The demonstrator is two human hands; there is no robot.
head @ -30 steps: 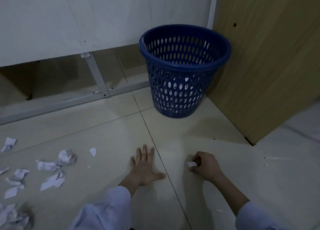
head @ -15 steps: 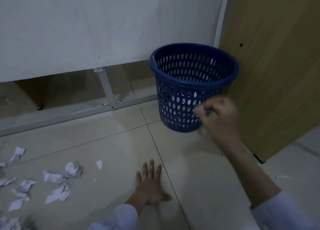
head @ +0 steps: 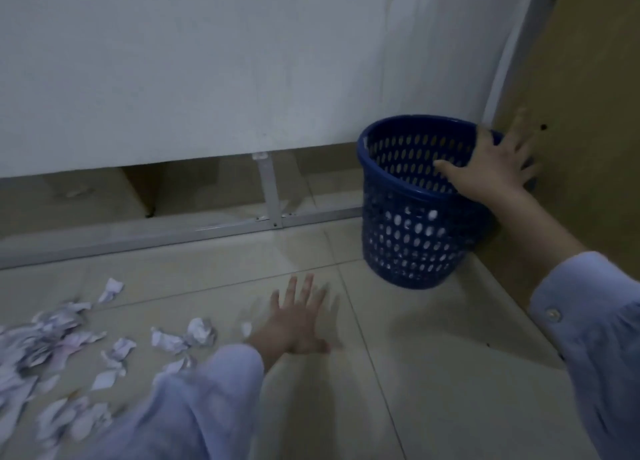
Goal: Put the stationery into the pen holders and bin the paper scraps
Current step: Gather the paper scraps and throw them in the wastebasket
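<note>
A blue perforated bin stands on the tiled floor in the corner, white scraps showing through its holes. My right hand hovers over the bin's mouth with fingers spread and nothing in it. My left hand lies flat on the floor, fingers spread, in front of the bin. Several crumpled white paper scraps are strewn over the floor to the left of my left hand, with a denser heap at the far left. No stationery or pen holder is in view.
A white panel on a metal frame runs along the back, with a gap beneath it. A wooden cabinet side stands right behind the bin. Bare tiles stretch between my arms.
My right hand rose from the floor with a small scrap, reached over the bin and spread its fingers; the scrap is gone from it. The view shifted right; the left hand stayed flat.
</note>
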